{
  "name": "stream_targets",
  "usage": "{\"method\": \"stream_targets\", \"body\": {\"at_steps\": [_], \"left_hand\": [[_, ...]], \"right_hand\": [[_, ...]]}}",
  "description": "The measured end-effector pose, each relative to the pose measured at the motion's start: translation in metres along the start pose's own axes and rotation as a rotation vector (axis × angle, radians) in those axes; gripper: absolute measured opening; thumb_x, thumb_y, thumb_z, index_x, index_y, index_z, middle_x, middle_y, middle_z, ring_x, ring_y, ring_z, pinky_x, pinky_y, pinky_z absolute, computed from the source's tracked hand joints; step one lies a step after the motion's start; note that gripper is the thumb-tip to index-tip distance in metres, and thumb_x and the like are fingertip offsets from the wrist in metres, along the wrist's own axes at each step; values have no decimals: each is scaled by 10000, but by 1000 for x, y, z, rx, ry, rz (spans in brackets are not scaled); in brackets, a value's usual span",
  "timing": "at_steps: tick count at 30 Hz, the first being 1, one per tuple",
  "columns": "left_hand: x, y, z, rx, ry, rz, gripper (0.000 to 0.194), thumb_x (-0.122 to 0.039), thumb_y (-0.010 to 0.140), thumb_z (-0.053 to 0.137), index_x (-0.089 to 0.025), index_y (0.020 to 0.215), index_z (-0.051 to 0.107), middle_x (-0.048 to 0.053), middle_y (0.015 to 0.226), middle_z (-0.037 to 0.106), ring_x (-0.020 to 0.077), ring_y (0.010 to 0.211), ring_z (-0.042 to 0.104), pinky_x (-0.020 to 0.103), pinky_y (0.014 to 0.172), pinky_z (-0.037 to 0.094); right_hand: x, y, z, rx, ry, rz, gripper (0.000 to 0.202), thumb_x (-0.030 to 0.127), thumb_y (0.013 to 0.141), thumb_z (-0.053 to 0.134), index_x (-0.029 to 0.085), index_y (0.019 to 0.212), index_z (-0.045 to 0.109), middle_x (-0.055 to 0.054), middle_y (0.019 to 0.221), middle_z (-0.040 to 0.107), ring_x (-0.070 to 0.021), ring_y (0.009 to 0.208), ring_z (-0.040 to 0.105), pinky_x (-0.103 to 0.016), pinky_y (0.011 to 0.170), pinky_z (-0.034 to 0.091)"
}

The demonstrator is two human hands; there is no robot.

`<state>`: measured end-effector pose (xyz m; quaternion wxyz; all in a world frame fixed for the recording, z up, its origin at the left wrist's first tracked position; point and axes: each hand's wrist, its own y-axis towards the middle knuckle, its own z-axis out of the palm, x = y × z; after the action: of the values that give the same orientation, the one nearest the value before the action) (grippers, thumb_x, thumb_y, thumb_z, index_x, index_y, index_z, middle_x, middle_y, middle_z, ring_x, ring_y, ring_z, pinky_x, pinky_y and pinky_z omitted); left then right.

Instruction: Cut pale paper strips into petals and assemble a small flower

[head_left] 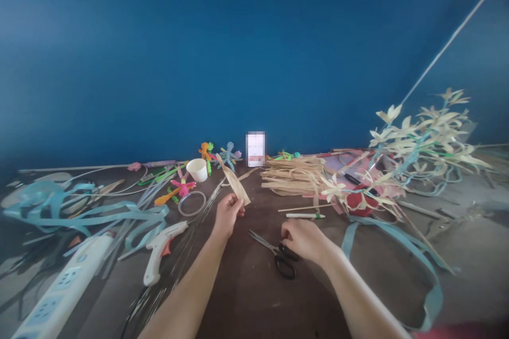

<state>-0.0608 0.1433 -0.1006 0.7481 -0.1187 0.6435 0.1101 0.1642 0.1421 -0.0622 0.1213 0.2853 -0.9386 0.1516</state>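
My left hand point(229, 215) pinches a pale tan corn husk strip point(235, 183) by its lower end, and the strip's narrow tip points up and to the left. To the right, my right hand point(304, 238) is closed, its curled fingers at the upper black handle of the scissors point(274, 250). The scissors' metal blades point up and left above the dark tabletop. My right fingertips are partly hidden behind the hand. A flat pile of dried husk strips point(294, 175) lies beyond both hands, with a white-and-green pen point(305, 216) in front of it.
Left of me are a glue gun point(161, 254), thin wires point(191, 235), a power strip point(63, 288), blue ribbon point(115, 214), a tape roll point(192, 204) and a white cup point(197, 170). A lit phone point(255, 149) leans against the blue wall. Husk flowers point(417, 137) stand at right.
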Motion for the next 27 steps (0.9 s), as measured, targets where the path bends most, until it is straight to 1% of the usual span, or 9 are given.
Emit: {"method": "stream_targets", "body": {"at_steps": [4,7,10,13,16,18,20,23,27], "left_hand": [[2,0,-1,26,1,19,219,-334,639,588,-143,725,527,-20,541,526,97,489,508,200,441,406],[3,0,-1,27,-8,14,212,-322,641,586,-142,737,529,-18,550,527,92,483,500,195,434,398],[3,-1,-1,30,-11,15,209,-321,634,589,-144,730,531,-19,552,529,94,485,501,192,426,390],[2,-1,0,34,-10,19,202,-322,625,595,-147,700,527,-23,545,526,95,484,501,194,428,388],[2,0,1,3,-15,-1,208,-321,609,606,-147,688,527,-27,525,517,93,476,494,191,427,386],[3,0,1,-10,-19,-4,210,-317,608,606,-144,699,530,-21,538,521,91,478,492,190,428,388],[3,0,0,-9,-18,3,216,-318,614,601,-142,718,534,-13,562,531,91,484,495,193,433,397],[2,0,0,1,-7,-6,232,-334,613,600,-140,721,536,-13,549,524,95,485,500,198,437,406],[1,1,1,15,-10,-20,251,-343,600,613,-138,717,529,-18,532,517,100,482,505,200,433,407]], "right_hand": [[9,-3,7,32,-43,-47,163,153,695,469,207,783,596,-28,781,626,-167,752,558,-234,600,303],[7,-7,10,84,-36,-73,157,156,725,443,201,772,586,-32,774,622,-163,756,556,-233,604,300],[6,-6,10,85,-46,-64,159,160,764,409,182,768,567,-43,776,610,-159,752,552,-232,603,297],[7,2,4,-1,-48,-39,173,158,801,369,157,788,541,-59,799,593,-148,742,544,-226,607,298],[6,12,-9,-123,-29,41,174,174,815,356,149,813,528,-63,809,582,-142,732,536,-224,620,300],[2,13,-17,-148,-10,66,171,188,808,369,169,802,539,-44,791,584,-141,728,532,-223,618,300],[-3,10,-21,-107,10,6,152,184,781,407,198,778,558,-18,795,587,-138,740,529,-219,620,300],[-8,-1,-15,9,0,-97,126,160,714,484,216,776,578,-6,817,586,-138,748,528,-214,621,302],[-8,-14,2,33,-74,-37,97,177,706,499,193,774,565,-24,795,580,-147,718,532,-222,590,295]]}}
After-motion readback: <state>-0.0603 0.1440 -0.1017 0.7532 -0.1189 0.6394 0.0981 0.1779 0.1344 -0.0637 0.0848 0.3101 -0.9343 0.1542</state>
